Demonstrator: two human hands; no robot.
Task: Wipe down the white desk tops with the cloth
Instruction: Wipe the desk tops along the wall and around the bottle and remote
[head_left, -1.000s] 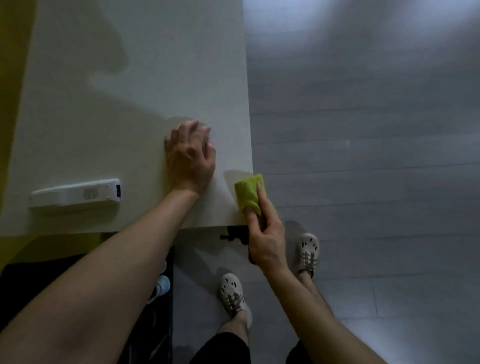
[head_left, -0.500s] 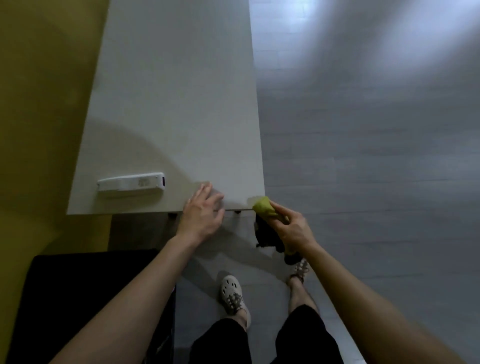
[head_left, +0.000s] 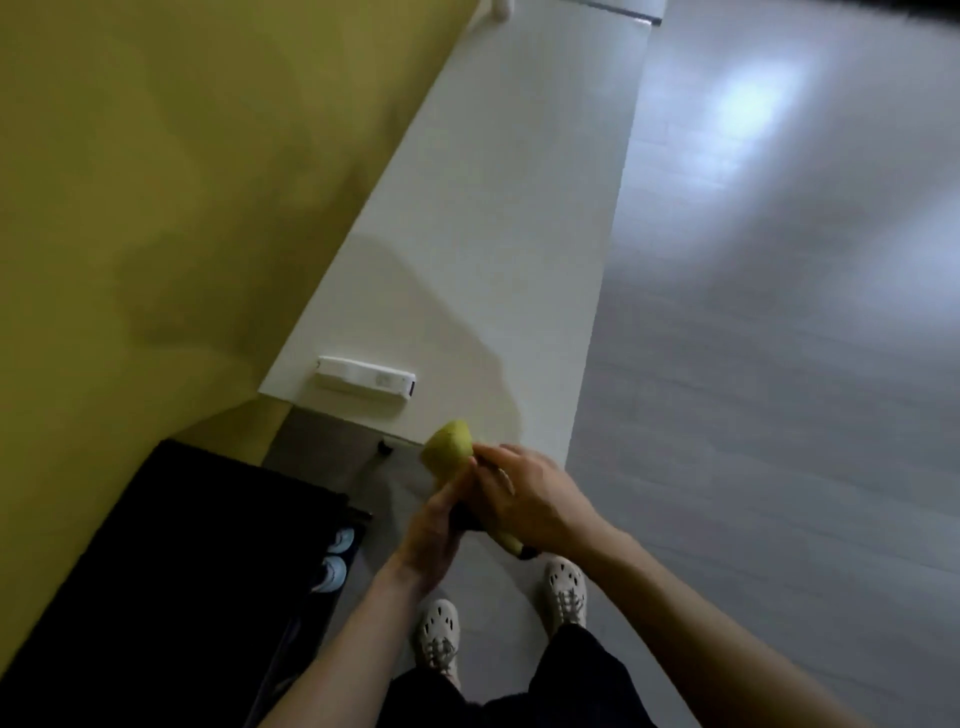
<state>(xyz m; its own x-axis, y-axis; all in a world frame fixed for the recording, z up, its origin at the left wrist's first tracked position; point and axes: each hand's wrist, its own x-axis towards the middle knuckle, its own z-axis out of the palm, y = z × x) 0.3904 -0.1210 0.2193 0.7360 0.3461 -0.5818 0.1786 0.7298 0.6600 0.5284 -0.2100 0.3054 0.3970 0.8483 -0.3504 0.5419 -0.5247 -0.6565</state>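
Leftmost, a white remote-like device (head_left: 366, 383) lies at the white desk top's (head_left: 493, 234) near end, toward the wall, probably parked out of the wiping path. Just off that end the left hand (head_left: 431, 530) meets the green cloth (head_left: 449, 449) from below; blur hides whether its fingers close. The right hand (head_left: 524, 499) curls over the cloth, gripping it, likely refolding for a fresh face.
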